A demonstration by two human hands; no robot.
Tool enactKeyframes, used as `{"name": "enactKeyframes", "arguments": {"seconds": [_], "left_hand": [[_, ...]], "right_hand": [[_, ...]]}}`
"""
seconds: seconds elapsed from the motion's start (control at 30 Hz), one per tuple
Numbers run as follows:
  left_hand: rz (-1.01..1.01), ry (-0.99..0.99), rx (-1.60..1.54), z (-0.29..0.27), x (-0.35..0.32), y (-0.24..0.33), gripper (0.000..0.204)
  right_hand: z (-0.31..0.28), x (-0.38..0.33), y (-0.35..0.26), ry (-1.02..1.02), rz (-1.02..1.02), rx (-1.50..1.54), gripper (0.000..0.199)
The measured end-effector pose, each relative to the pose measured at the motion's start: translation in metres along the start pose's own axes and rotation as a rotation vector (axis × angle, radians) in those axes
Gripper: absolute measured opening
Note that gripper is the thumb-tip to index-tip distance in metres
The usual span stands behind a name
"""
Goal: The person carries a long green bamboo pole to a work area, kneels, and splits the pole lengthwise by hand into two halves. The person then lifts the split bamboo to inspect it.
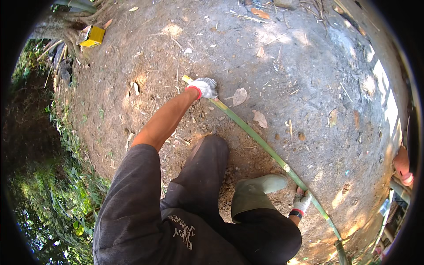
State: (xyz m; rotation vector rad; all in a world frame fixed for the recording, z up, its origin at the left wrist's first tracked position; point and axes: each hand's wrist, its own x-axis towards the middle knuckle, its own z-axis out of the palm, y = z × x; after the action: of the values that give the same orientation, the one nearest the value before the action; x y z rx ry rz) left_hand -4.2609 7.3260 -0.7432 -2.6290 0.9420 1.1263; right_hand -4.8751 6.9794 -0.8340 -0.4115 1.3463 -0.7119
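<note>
A long green bamboo pole [260, 140] slants across the ground in front of me, from the upper middle to the lower right. Near its yellowish far end, my left hand [206, 88], in a white knitted glove with a red cuff, is closed round it. Low on the right, my right hand [302, 202] grips the same pole below a pale node; its glove is white and a dark band circles the wrist. Part of the right forearm is hidden behind my bent knee. The pole's lower end runs toward the bottom edge of the view.
My green rubber boot [267, 183] stands beside the pole. Dry leaves [240, 96] lie on the bare dirt beyond it. At the upper left, a yellow box [92, 36] sits by tree roots. Green plants [79, 207] border the left side; part of another person [402, 165] seems to show far right.
</note>
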Motion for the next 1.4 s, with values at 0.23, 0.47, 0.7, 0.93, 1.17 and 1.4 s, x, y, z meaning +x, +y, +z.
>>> {"name": "enactKeyframes", "arguments": {"seconds": [0.23,0.47,0.7,0.93,1.17,1.4], "left_hand": [[0.307,0.093,-0.074,0.008,0.03,0.016,0.051],[0.138,-0.07,0.08,0.023,0.04,-0.016,0.058],[0.106,0.037,-0.002,0.022,0.042,-0.035,0.042],[0.323,0.129,0.304,0.033,0.056,-0.088,0.055],[0.131,0.045,0.003,-0.022,0.016,0.003,0.06],[0.065,0.069,-0.081,-0.005,0.004,-0.008,0.055]], "right_hand": [[0.025,-0.058,-0.013,0.032,-0.718,-1.468,0.027],[0.023,-0.043,0.0,0.184,-0.155,0.17,0.013],[0.025,-0.056,0.0,0.115,-0.141,0.18,0.012],[0.061,-0.046,-0.001,0.018,-0.1,0.08,0.012],[0.016,-0.022,0.004,0.05,-0.057,-0.004,0.03],[0.004,-0.008,0.001,-0.013,-0.073,-0.08,0.034]]}}
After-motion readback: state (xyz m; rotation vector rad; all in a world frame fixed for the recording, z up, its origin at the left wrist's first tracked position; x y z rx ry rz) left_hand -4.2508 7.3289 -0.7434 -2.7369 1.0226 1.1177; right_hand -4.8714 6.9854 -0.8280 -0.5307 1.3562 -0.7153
